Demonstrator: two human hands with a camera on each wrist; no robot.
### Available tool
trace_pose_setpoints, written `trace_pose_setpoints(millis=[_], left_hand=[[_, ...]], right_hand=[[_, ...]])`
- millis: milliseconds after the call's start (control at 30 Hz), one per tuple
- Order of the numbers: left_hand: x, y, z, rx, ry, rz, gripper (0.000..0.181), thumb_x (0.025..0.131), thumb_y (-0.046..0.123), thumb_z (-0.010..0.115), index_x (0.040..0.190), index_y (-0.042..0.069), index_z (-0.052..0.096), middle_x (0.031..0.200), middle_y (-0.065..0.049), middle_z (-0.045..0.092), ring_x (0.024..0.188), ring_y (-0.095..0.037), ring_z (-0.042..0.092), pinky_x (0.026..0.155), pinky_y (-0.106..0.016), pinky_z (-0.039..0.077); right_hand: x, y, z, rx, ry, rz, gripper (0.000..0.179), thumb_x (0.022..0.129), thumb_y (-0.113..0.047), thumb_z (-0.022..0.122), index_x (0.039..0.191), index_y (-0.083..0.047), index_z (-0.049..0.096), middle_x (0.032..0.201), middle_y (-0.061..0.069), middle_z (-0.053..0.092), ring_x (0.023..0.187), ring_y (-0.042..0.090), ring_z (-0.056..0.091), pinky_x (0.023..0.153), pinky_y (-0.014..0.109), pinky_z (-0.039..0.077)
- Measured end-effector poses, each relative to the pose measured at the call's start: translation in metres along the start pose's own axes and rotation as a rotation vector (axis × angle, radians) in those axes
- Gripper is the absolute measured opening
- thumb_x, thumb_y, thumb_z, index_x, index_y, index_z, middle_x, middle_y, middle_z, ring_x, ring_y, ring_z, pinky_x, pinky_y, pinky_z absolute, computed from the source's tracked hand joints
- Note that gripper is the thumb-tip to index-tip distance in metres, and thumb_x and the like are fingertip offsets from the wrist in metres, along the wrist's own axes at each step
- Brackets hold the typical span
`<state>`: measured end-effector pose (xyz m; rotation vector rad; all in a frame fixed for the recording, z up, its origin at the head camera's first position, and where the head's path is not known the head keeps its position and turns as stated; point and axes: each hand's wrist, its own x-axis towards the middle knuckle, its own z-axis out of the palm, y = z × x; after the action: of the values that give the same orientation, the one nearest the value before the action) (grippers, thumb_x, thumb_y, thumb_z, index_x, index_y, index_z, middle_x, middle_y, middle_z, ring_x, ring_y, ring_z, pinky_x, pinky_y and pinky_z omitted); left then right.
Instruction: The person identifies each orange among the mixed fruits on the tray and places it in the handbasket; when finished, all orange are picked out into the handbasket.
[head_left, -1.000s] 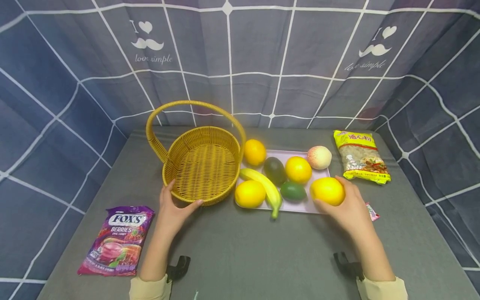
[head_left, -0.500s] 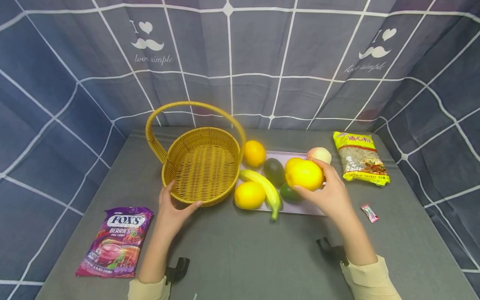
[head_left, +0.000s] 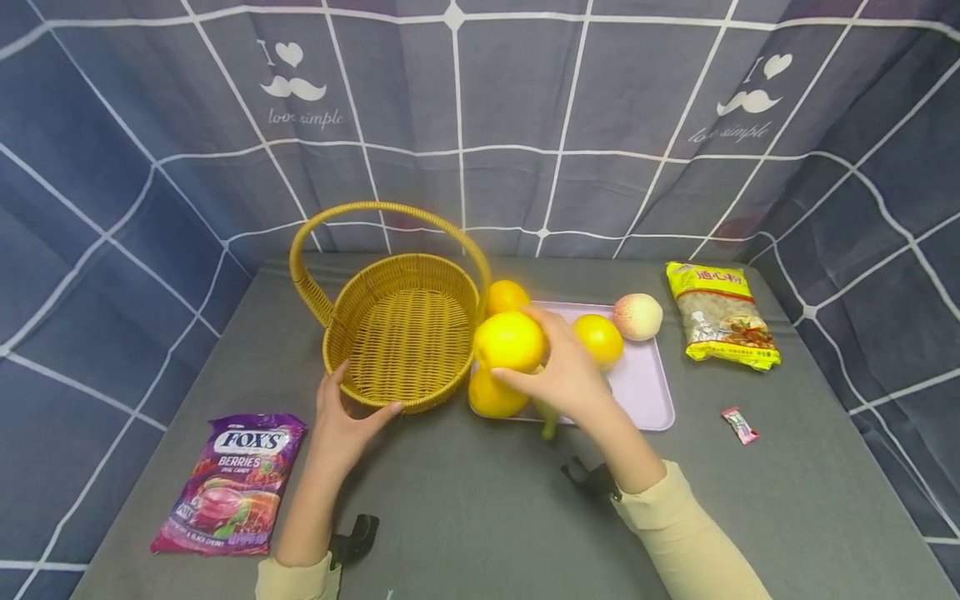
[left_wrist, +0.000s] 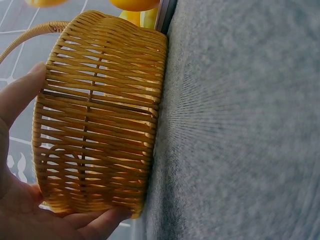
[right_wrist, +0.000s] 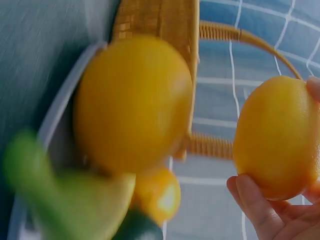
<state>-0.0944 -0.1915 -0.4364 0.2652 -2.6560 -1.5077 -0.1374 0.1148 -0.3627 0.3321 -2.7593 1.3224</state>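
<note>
My right hand (head_left: pixel 566 367) holds a lemon (head_left: pixel 510 340) between thumb and fingers, raised over the left end of the pale purple tray (head_left: pixel 652 396). In the head view it overlaps another lemon (head_left: pixel 495 397) lying there. My left hand (head_left: pixel 345 427) grips the side of the woven basket (head_left: pixel 408 342), thumb and fingers spread along its rim and wall. The basket has a tall handle and nothing inside. An orange (head_left: pixel 507 296), a second orange (head_left: pixel 598 340) and a peach (head_left: pixel 637 317) lie at the tray. A banana (head_left: pixel 549 427) is mostly hidden behind my right hand.
A purple candy bag (head_left: pixel 232 483) lies at front left. On the right are a yellow pasta bag (head_left: pixel 723 315) and a small wrapped candy (head_left: pixel 740 425). A checked curtain (head_left: pixel 495 108) surrounds the grey table (head_left: pixel 480 517). A dark green fruit (right_wrist: pixel 137 227) shows in the right wrist view.
My right hand has carried the lemon leftward from the tray's right end, past the orange and dark green fruits, to near the basket. My left hand stays on the basket.
</note>
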Motion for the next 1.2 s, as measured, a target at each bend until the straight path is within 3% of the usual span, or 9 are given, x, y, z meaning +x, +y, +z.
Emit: trace_pose_setpoints(millis=[233, 467, 867, 1200], left_hand=[[0.001, -0.002, 0.0, 0.014, 0.004, 0.016, 0.104, 0.075, 0.034, 0.084, 0.152, 0.009, 0.019, 0.154, -0.022, 0.014, 0.129, -0.042, 0.038, 0.106, -0.05, 0.038], [0.001, -0.002, 0.0, 0.01, -0.008, 0.015, 0.104, 0.076, 0.035, 0.083, 0.153, 0.009, 0.018, 0.155, -0.021, 0.011, 0.133, -0.042, 0.034, 0.107, -0.051, 0.036], [0.0, -0.001, 0.001, 0.034, -0.014, -0.011, 0.104, 0.077, 0.039, 0.081, 0.153, 0.012, 0.016, 0.156, -0.02, 0.008, 0.131, -0.043, 0.035, 0.107, -0.051, 0.037], [0.0, -0.001, 0.002, 0.023, -0.004, -0.007, 0.103, 0.077, 0.037, 0.081, 0.153, 0.012, 0.017, 0.157, -0.02, 0.007, 0.134, -0.042, 0.032, 0.107, -0.051, 0.036]], right_hand=[[0.014, -0.019, 0.037, -0.008, -0.05, -0.103, 0.088, 0.066, -0.051, 0.084, 0.141, -0.024, 0.045, 0.134, -0.002, 0.051, 0.113, 0.02, 0.052, 0.096, 0.046, 0.046], [0.031, -0.03, 0.067, 0.013, -0.107, -0.176, 0.088, 0.068, -0.051, 0.083, 0.14, -0.018, 0.045, 0.135, 0.0, 0.049, 0.114, 0.017, 0.051, 0.094, 0.04, 0.048], [0.062, -0.03, 0.102, -0.061, -0.194, -0.129, 0.093, 0.068, -0.062, 0.077, 0.142, -0.016, 0.043, 0.139, 0.005, 0.047, 0.114, 0.021, 0.053, 0.093, 0.041, 0.048], [0.073, -0.038, 0.12, -0.081, -0.293, -0.129, 0.09, 0.067, -0.061, 0.078, 0.136, -0.011, 0.046, 0.124, 0.005, 0.053, 0.097, 0.015, 0.055, 0.076, 0.032, 0.052]])
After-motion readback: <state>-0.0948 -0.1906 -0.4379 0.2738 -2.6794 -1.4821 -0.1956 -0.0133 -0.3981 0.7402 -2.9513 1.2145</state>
